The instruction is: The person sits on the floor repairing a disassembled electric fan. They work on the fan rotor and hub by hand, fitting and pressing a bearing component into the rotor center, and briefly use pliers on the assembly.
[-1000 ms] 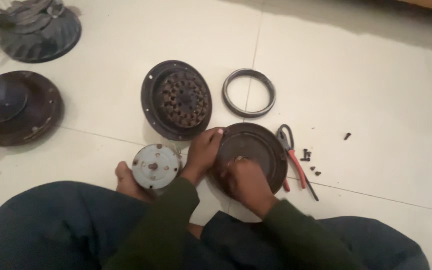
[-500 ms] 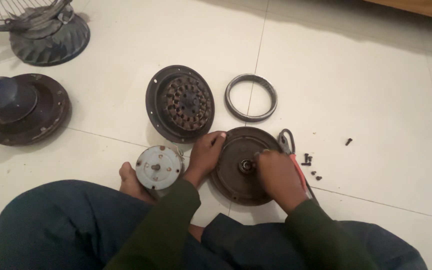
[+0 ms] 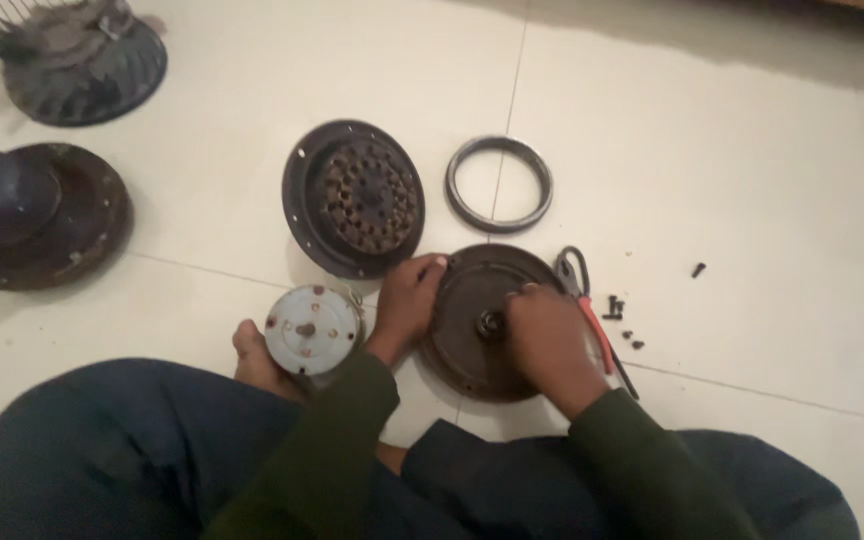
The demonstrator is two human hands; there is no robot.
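Observation:
A dark round motor cover plate (image 3: 472, 300) lies flat on the tiled floor in front of me. My left hand (image 3: 409, 300) grips its left rim. My right hand (image 3: 544, 335) rests on the plate, with its fingers pinched at the small hub (image 3: 490, 323) in the middle. A silver round motor part (image 3: 310, 330) sits just left of my left hand, by my foot (image 3: 252, 358).
A dark housing with a copper winding (image 3: 357, 197) and a grey ring (image 3: 499, 183) lie beyond the plate. Red-handled pliers (image 3: 592, 315) and small black screws (image 3: 617, 310) lie to the right. A fan base (image 3: 37, 215) and grille (image 3: 82, 60) are at the far left.
My right hand moved from the plate's left side to its right side and onto the centre hub. My left hand stayed on the left rim.

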